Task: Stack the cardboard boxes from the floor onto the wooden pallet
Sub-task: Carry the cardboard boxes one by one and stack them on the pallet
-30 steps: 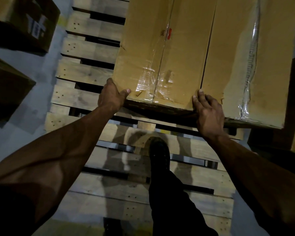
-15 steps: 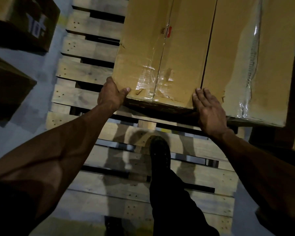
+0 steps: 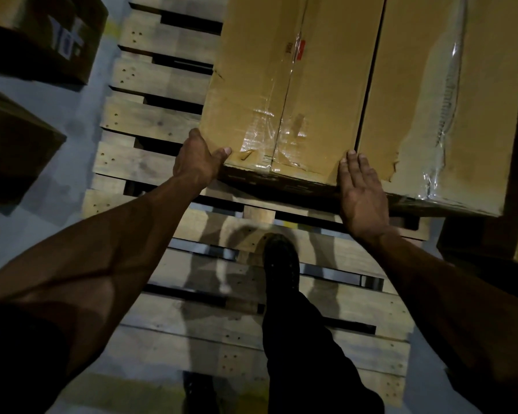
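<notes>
Dim light; looking straight down over the wooden pallet, its slats running left to right, gaps dark between them. Two cardboard boxes sit on the far right part of the pallet, side by side and touching along a narrow dark seam; the left box has clear tape along its centre flap line and a small red mark near the top; the right box carries a wrinkled strip of clear tape and a torn patch at its near edge.

My left hand grips the near left corner of the left box; thumb lies on the top face, fingers wrapped round the side and hidden from me. My right hand lies flat against the near face at the seam between the two boxes; fingers straight and together, tips reaching the top edge; pressing, not clasping.

My right foot in a dark shoe stands on a pallet slat, just short of the left box; dark trouser leg below it.

On the grey floor to the left, well apart from the pallet boxes: one cardboard box at top left with a pale printed label, beside the pallet's edge; another below it, in shadow. Something dark stands off the pallet's right side; too murky to tell.
</notes>
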The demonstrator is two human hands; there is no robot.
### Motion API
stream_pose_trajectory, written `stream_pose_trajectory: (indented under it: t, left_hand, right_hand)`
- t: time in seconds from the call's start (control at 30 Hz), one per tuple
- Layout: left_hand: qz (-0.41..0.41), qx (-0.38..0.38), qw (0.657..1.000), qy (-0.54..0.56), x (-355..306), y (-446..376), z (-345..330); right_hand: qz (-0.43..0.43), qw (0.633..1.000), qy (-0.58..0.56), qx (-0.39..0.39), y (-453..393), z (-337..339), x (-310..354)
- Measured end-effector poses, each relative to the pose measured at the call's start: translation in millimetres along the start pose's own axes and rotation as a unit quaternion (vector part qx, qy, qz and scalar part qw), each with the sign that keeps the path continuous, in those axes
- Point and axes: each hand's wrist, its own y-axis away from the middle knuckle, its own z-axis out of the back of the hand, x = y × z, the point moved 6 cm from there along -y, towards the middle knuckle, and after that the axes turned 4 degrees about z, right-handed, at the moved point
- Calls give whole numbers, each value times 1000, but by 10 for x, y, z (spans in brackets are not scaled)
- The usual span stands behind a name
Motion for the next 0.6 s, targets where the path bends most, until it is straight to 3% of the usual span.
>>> stream_pose_trajectory:
  t: [0.27, 0.43, 0.6]
  left_hand:
    - [70, 31, 996, 45, 43, 263, 18]
    - [23, 83, 996, -8, 180, 949, 233]
    - [-6, 99, 995, -24, 423, 1941, 833]
  right_hand:
    - [-101, 984, -132, 58, 234, 95, 567]
    - [-139, 942, -295, 83, 642, 465, 989]
    - [-170, 911, -370, 62, 1387, 1074, 1402]
